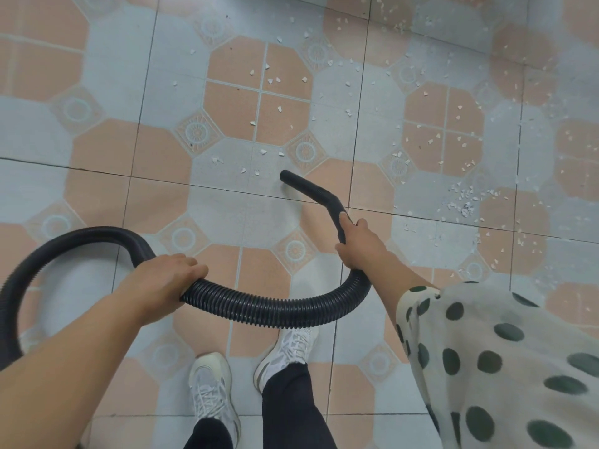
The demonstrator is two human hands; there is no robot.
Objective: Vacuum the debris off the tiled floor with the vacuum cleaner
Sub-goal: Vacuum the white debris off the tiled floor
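Observation:
A black ribbed vacuum hose (269,311) curves across the lower middle of the view and ends in a smooth bent nozzle tube (306,186). The tube's open tip sits just above the tiled floor (227,209). My right hand (356,243) grips the tube at its bend, thumb along the top. My left hand (165,280) holds the ribbed hose further back, fingers curled over it. White debris flakes (463,202) lie scattered ahead and to the right, with a few small bits (217,161) just left of the nozzle tip.
The hose loops away to the left edge (19,286); the vacuum body is out of view. My two feet in white sneakers (285,351) stand below the hose. A dotted white sleeve (492,351) fills the lower right.

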